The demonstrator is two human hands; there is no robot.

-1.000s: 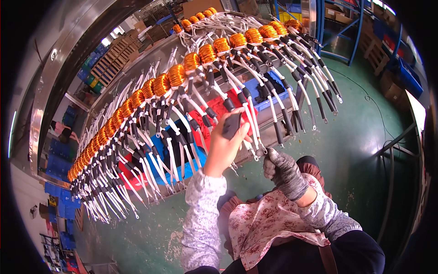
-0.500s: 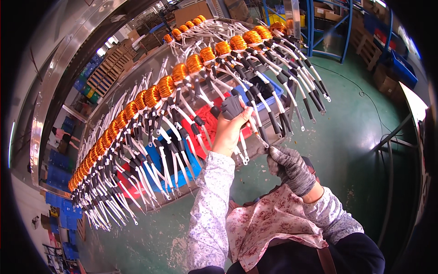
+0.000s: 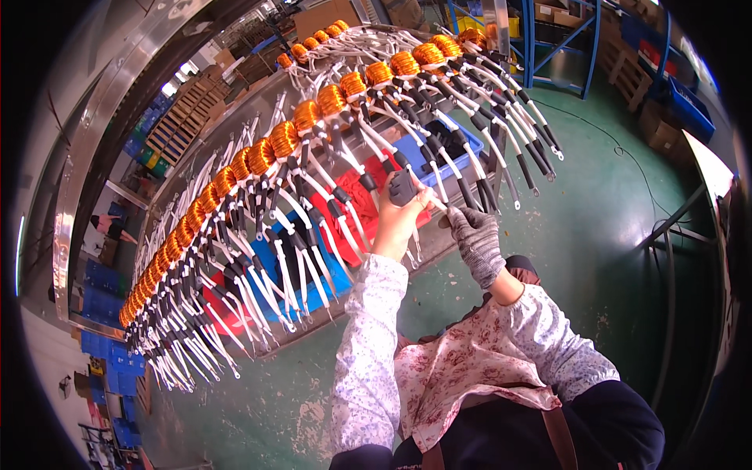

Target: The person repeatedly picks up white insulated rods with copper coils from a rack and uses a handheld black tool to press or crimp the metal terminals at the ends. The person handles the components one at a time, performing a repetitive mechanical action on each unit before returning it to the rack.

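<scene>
My bare left hand (image 3: 398,221) is closed around a bunch of short dark grey sleeves (image 3: 402,188), in front of the row of copper-wound coils (image 3: 332,99). White leads with black sleeves (image 3: 338,205) and metal lug ends hang from the coils. My right hand (image 3: 476,241), in a grey knitted glove, pinches the end of a white lead (image 3: 437,203) just right of the left hand. The gloved fingers cover that lead's tip. Both hands are nearly touching.
Below the leads sit a red bin (image 3: 342,227), a light blue bin (image 3: 333,274) and a blue crate (image 3: 462,157) on a metal bench. More coils (image 3: 313,45) lie behind. Blue shelving (image 3: 576,47) stands at the far right, and a dark cable (image 3: 619,150) crosses the green floor.
My right hand has moved up and left, closer to my left hand. The lead it pinches has swung up with it. My left hand still grips the dark sleeves, turned slightly.
</scene>
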